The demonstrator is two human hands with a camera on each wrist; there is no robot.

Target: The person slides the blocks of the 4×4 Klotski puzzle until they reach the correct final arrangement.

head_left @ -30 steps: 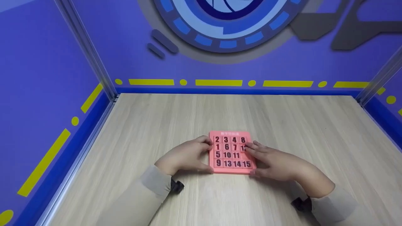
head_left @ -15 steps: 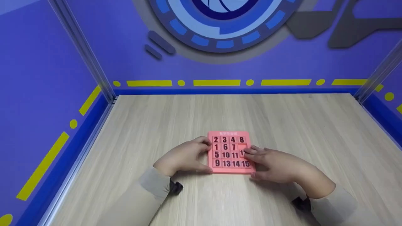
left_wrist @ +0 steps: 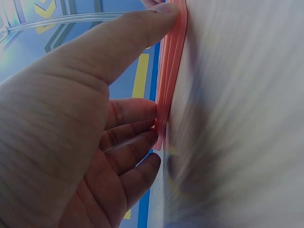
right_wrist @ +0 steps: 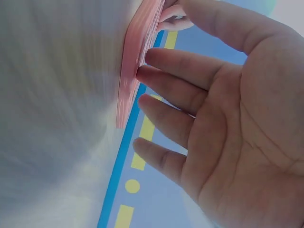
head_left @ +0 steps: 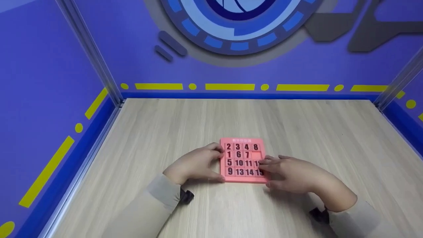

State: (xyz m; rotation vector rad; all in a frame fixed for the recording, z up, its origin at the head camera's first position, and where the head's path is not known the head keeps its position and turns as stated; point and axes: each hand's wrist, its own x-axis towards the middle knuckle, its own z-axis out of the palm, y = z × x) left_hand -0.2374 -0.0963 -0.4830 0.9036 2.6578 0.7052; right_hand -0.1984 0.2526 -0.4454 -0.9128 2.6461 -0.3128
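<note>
A pink number slide puzzle (head_left: 244,179) lies flat on the table, its numbered tiles in rows. The gap (head_left: 256,154) sits right of tile 7, under tile 8. My left hand (head_left: 196,164) rests against the puzzle's left side, thumb at the near corner and fingers farther up. In the left wrist view the thumb (left_wrist: 142,26) touches the pink edge (left_wrist: 170,71). My right hand (head_left: 294,173) lies at the right side, fingertips over the tile (head_left: 256,163) right of 11, partly covering its number. Its fingers (right_wrist: 175,83) are nearly straight in the right wrist view.
The wood-grain table (head_left: 172,122) extends around the puzzle on all sides. Blue-purple panels (head_left: 99,59) with yellow markings stand at the back and both sides. A black strap (head_left: 186,196) shows at the left sleeve's cuff, another (head_left: 319,215) at the right.
My right fingertips have slid toward me, bringing the covered tile down from beside 7 to beside 11. The gap has moved up a row. My left hand stays at the left edge.
</note>
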